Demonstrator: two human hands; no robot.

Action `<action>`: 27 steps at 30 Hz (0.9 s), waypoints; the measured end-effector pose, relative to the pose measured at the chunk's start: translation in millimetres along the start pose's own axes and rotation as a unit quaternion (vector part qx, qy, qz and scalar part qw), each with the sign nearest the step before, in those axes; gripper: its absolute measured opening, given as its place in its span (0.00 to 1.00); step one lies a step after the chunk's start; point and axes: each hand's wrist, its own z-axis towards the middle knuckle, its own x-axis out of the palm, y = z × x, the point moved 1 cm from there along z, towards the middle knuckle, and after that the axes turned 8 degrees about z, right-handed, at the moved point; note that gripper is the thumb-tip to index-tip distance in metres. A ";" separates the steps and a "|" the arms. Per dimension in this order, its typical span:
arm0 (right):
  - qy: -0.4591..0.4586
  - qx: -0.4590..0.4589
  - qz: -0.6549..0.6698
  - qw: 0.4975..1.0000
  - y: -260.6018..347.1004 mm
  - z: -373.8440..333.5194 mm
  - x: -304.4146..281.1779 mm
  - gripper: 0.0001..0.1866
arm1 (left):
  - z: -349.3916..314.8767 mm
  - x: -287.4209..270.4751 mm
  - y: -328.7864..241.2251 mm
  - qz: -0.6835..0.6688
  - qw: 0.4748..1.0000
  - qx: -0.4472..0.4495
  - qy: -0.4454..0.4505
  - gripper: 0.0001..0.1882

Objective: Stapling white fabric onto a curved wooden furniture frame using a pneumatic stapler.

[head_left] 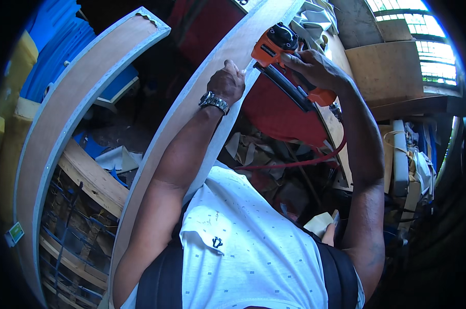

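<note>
A long curved wooden panel [258, 28], edged with pale grey fabric [247, 88], runs upward in front of me. My left hand [227, 81], with a metal watch at its wrist, rests on the panel with its fingers closed at the fabric's right edge. My right hand [315, 69] is wrapped round the handle of an orange and black pneumatic staple gun [268, 51]. The gun's nose is close to the panel's edge, right of my left hand; whether it touches is hard to tell. A red air hose [294, 164] trails below the gun.
A second curved panel [63, 118] with fabric edging stands on the left. Behind it are blue stacked pieces [63, 46] and wooden frames [94, 177]. Bundled cloth [315, 20] lies at the top; boards [384, 69] lean by a barred window on the right.
</note>
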 end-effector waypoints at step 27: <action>0.058 -0.014 -0.138 0.989 41.9 26.6 45.0 0.44 | -5.6 6.5 45.4 0.060 0.992 0.077 -0.084 0.23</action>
